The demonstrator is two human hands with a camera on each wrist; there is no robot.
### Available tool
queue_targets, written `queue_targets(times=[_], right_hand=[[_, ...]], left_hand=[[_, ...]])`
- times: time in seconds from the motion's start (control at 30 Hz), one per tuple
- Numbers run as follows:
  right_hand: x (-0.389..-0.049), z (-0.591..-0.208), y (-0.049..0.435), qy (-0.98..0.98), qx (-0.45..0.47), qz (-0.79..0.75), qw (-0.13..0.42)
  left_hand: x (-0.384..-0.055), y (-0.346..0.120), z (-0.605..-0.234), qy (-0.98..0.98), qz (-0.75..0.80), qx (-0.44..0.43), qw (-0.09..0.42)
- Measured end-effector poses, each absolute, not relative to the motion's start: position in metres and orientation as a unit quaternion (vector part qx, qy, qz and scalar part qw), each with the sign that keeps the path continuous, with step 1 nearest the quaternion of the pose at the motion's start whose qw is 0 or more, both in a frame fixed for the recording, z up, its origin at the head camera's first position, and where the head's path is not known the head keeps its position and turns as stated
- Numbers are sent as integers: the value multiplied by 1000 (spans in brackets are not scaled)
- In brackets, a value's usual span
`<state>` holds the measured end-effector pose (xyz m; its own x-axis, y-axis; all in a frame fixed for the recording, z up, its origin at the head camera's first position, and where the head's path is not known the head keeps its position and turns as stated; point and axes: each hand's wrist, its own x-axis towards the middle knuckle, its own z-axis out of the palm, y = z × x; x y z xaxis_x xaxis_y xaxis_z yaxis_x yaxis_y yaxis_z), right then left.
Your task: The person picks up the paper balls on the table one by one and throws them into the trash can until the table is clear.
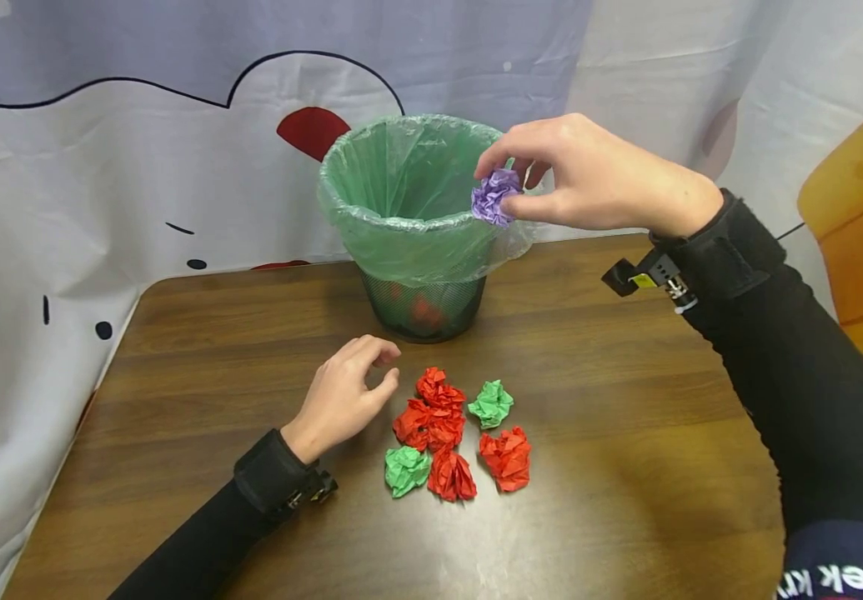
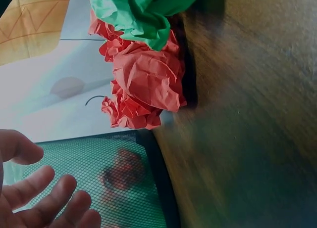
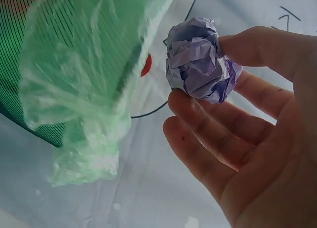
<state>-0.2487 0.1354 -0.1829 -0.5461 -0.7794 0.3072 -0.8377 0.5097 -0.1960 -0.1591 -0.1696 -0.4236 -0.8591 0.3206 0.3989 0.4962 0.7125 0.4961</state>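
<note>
A crumpled purple paper ball (image 1: 495, 198) is pinched between the thumb and fingers of my right hand (image 1: 577, 175), at the right rim of the bin. The right wrist view shows the same purple ball (image 3: 198, 62) beside the green bag (image 3: 89, 65). My left hand (image 1: 343, 396) hovers over the table with fingers loosely bent, holding nothing. To its right lie several red paper balls (image 1: 444, 425) bunched together, with a green paper ball (image 1: 406, 471) at their near left. Another green ball (image 1: 491, 404) and a separate red ball (image 1: 506, 458) lie further right.
A dark mesh bin (image 1: 423, 312) lined with a translucent green bag (image 1: 408, 250) stands at the table's back edge. Red shapes show through its mesh. Behind hangs a printed curtain (image 1: 138, 183). The wooden table (image 1: 626, 400) extends to both sides.
</note>
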Motion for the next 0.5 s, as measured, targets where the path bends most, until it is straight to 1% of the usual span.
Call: queue_targets(times=[0.17,0.4,0.5], right_hand=[[-257,-172,132,-876,452,146,85],[-270,-161,126,-886,434,133,93],[-278,-159,122,-893,423,130,82]], left_hand=[[-161,-166,-425,-914,-302,-227,144],[-160,-164,-425,-918,-297,-225,136],[-159,-164,-427,-920,-294,-224,133]])
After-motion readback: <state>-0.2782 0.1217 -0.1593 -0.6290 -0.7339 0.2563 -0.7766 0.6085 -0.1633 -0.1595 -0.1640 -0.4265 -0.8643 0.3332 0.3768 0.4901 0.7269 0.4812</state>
